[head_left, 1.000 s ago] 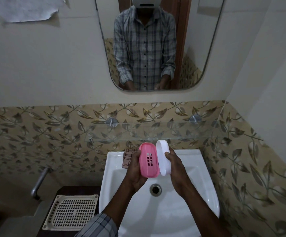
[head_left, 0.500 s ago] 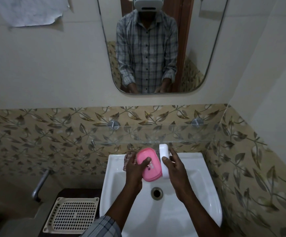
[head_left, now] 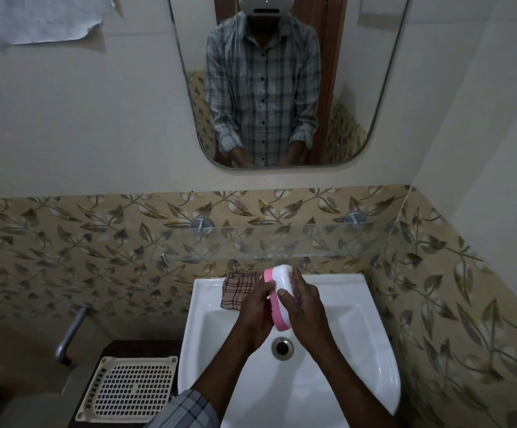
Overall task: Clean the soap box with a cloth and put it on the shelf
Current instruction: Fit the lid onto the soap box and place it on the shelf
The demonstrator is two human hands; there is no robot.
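Note:
A soap box (head_left: 279,296) with a pink base and a white lid is held on edge above the white sink (head_left: 359,350). The two halves are pressed together. My left hand (head_left: 255,316) grips the pink side and my right hand (head_left: 305,307) grips the white lid side. A brown checked cloth (head_left: 237,291) lies on the sink's back left rim, apart from both hands. The glass shelf (head_left: 312,242) hangs on the tiled wall just above the box and carries nothing.
A mirror (head_left: 374,72) above the shelf reflects a person in a checked shirt. Left of the sink, a cream plastic grid tray (head_left: 127,387) lies on a dark stand, with a metal pipe (head_left: 70,335) behind it. Leaf-patterned tiles close in on the right.
The pink base and white lid, held apart and open a second ago, have come together into a closed box. Both hands now clasp it from either side.

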